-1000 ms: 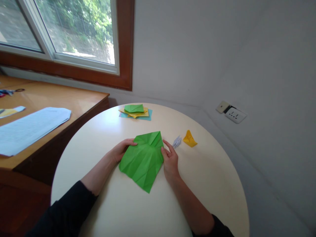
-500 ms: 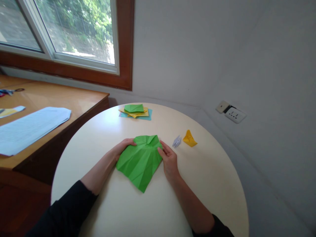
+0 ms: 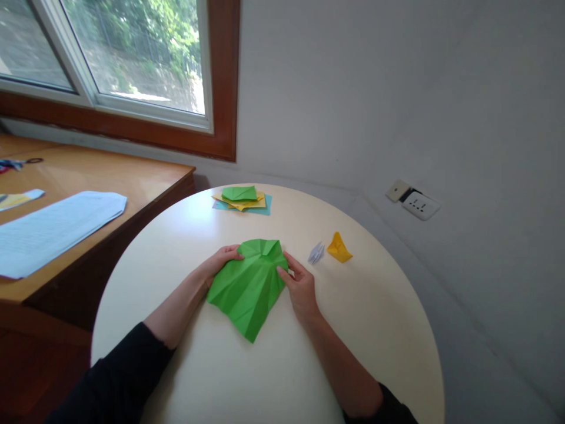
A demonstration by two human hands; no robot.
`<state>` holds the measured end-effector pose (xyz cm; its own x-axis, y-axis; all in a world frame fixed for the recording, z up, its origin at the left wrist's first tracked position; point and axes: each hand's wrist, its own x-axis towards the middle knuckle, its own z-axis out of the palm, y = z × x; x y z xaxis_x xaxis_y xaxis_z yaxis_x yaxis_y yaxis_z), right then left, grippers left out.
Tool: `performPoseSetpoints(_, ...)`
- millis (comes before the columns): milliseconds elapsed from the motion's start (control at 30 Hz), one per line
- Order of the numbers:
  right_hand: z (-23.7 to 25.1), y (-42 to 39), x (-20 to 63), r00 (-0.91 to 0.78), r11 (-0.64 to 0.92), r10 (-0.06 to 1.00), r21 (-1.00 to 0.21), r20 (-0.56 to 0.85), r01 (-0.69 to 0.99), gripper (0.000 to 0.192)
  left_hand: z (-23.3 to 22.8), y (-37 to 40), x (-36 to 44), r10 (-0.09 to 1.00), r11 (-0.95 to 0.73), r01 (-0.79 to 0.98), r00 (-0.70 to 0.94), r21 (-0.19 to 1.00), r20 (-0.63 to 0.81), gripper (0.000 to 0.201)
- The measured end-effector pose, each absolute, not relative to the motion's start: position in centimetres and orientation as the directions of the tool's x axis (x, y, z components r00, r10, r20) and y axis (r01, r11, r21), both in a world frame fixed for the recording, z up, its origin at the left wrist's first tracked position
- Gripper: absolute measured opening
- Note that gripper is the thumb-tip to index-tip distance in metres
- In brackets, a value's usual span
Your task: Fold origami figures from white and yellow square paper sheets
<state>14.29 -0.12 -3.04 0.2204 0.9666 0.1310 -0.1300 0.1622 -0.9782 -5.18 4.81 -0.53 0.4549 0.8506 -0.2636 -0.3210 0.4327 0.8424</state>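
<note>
Between my hands is a green sheet of origami paper (image 3: 249, 288), marked with many creases and folded over at its far edge. My left hand (image 3: 220, 263) grips its left side, thumb on top and the other fingers hidden beneath. On the opposite side, my right hand (image 3: 301, 287) pinches the right edge between thumb and fingers. One corner of the sheet points toward me. Just right of my right hand lie a small white folded paper piece (image 3: 316, 253) and a yellow folded paper piece (image 3: 339, 248).
A stack of coloured paper (image 3: 268, 204), green on top, sits at the far side of the round white table (image 3: 375, 330). To the left, a wooden desk (image 3: 145, 171) bears white printed sheets (image 3: 57, 232) and scissors (image 3: 22, 163). A wall socket (image 3: 421, 205) is at right.
The green paper has shifted slightly left and away from me. My right hand has moved a little left with it, its thumb further onto the sheet.
</note>
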Motion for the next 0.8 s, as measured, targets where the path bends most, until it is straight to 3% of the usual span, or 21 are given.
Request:
performPoseSetpoints(200, -3.2, -0.5, 14.2, 0.219, 0.254, 0.929, -0.944, 0.299, 0.209, 0.045, -0.6, 4.5, -4.8, 0.844, 0.353, -0.305, 0.512, 0.884, -0.161, 0.025)
performPoseSetpoints(467, -3.7, -0.3, 14.2, 0.201, 0.294, 0.903, -0.886, 0.381, 0.36, 0.035, -1.1, 4.6, -4.6, 0.871, 0.134, -0.193, 0.49, 0.972, -0.023, 0.079)
performPoseSetpoints(633, -3.6, -0.4, 14.3, 0.206, 0.294, 0.9, -0.883, 0.384, 0.365, 0.032, -1.6, 5.0, -4.1, 0.938, -0.14, -0.017, 0.319, 0.99, 0.138, 0.062)
performPoseSetpoints(800, -3.6, -0.4, 14.4, 0.2, 0.298, 0.896, -0.873, 0.395, 0.386, 0.031, -1.4, 4.3, -3.5, 0.902, -0.407, 0.228, 0.256, 0.884, 0.349, 0.033)
